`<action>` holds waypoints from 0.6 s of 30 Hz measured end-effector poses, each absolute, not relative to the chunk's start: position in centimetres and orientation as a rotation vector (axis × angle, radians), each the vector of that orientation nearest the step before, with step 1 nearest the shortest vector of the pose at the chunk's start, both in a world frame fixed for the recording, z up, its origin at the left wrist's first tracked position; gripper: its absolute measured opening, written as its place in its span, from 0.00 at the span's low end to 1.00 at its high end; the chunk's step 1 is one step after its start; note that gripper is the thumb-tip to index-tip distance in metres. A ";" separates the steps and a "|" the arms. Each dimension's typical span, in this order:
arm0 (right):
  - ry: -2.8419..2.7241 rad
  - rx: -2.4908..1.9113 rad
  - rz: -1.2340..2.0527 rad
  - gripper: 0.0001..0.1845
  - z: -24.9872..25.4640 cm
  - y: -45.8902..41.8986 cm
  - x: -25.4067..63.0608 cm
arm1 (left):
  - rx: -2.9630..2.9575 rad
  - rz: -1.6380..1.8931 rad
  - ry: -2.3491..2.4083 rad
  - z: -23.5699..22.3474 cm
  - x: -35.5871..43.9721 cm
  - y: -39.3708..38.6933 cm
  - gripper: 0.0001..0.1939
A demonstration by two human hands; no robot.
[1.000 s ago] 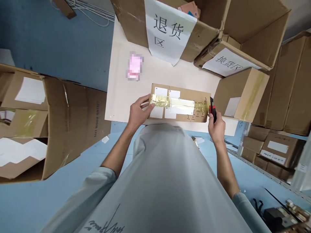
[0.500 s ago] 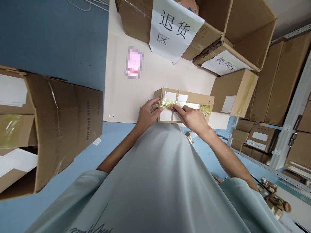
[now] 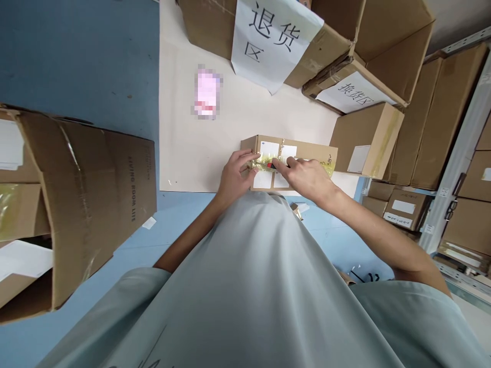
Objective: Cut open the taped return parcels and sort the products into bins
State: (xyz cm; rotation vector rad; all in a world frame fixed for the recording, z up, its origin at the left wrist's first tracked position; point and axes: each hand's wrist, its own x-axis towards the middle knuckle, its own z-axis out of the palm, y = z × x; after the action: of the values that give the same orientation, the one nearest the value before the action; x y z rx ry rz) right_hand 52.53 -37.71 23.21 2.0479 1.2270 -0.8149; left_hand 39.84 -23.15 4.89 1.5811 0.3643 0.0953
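A long cardboard box (image 3: 312,149) lies near the front edge of the white table, with yellowish clear tape (image 3: 264,159) and white labels on its top. My left hand (image 3: 235,175) grips the box's left end, thumb and fingers apart on either side of the taped end. In my right hand (image 3: 310,178) is a red and black utility knife (image 3: 271,165). Its blade points left along the tape, close to my left fingertips. The right fingers are wrapped round the handle and hide most of it. Whether the blade has gone through the tape, I cannot tell.
Large open cartons with paper signs (image 3: 274,46) stand along the table's back. A smaller closed carton (image 3: 355,135) sits right of the box. A blurred pink item (image 3: 207,94) lies on the table (image 3: 180,148). To the left is a big open carton (image 3: 103,204); boxes fill shelves at right.
My right hand and the utility knife have shifted slightly along the tape, and the right elbow has swung outward. My left hand stays at the box's left end. The view has tilted a little.
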 end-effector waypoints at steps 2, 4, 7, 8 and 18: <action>1.229 2.022 -0.825 0.33 23.3 -37.8 52.7 | 1.598 0.090 0.360 4.9 39.8 -23.1 0.22; 1.236 2.007 -0.829 0.33 23.2 -38.3 52.8 | 1.620 0.084 0.367 5.0 39.7 -23.1 0.21; 1.251 2.008 -0.830 0.35 23.2 -39.3 52.9 | 1.640 0.080 0.381 5.5 39.4 -23.3 0.20; 1.251 2.011 -0.832 0.35 23.3 -39.6 52.9 | 1.643 0.086 0.387 5.6 39.3 -23.4 0.20; 1.014 2.020 -0.815 0.35 24.5 -47.4 56.3 | 1.678 0.144 0.490 6.0 39.8 -23.5 0.20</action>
State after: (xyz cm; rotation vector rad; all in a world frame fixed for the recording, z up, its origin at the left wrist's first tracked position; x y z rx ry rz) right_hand 56.27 -47.41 24.46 2.0198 1.0144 -0.8150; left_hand 39.83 -23.52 5.97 1.6782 0.4898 0.1441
